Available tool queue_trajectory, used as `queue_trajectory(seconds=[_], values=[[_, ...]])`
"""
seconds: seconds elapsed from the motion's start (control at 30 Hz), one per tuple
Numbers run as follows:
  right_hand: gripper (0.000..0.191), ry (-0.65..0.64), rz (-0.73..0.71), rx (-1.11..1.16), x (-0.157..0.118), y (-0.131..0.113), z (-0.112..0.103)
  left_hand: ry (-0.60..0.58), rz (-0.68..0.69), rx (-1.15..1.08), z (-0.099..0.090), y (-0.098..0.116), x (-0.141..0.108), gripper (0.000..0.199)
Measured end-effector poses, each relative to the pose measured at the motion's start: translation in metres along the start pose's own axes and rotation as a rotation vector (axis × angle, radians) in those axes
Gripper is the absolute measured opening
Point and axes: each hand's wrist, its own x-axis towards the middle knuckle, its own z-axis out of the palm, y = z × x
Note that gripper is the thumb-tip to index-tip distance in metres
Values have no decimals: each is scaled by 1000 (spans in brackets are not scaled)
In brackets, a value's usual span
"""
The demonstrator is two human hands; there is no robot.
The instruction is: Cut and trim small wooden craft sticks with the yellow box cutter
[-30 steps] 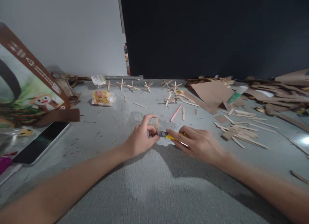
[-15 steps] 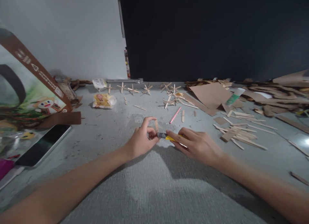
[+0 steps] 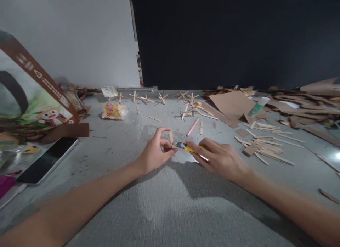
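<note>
Between the fingers of my left hand (image 3: 156,149) a short piece of wooden craft stick (image 3: 171,137) stands roughly upright, and the hand is closed on it. My right hand (image 3: 217,155) grips a yellow utility knife (image 3: 190,148). The knife's dark tip points left, close to the lower end of the stick piece; whether the two touch I cannot tell. Beyond my hands lie a pink pencil-like stick (image 3: 193,127) and another short wooden piece (image 3: 201,128).
Crossed-stick shapes (image 3: 161,98) line the back. Loose craft sticks (image 3: 265,144), brown cardboard (image 3: 228,105) and a glue stick (image 3: 259,106) lie right. A phone (image 3: 49,160), a printed bag (image 3: 39,87) and a small yellow packet (image 3: 114,111) are left.
The knife in my right hand has moved slightly right, away from the stick piece. My left hand has shifted a little, the stick still in its fingers.
</note>
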Motion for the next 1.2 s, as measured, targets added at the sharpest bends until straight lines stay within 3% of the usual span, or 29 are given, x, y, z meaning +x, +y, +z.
queue_trajectory(seconds=[0.53,1.2], values=[[33,-47,-83,2,4,-3,-2,-2,45,45,1,-1,-2,61],[32,24,-94,-103,4,-5,-1,-35,21,43,2,-1,-2,60]])
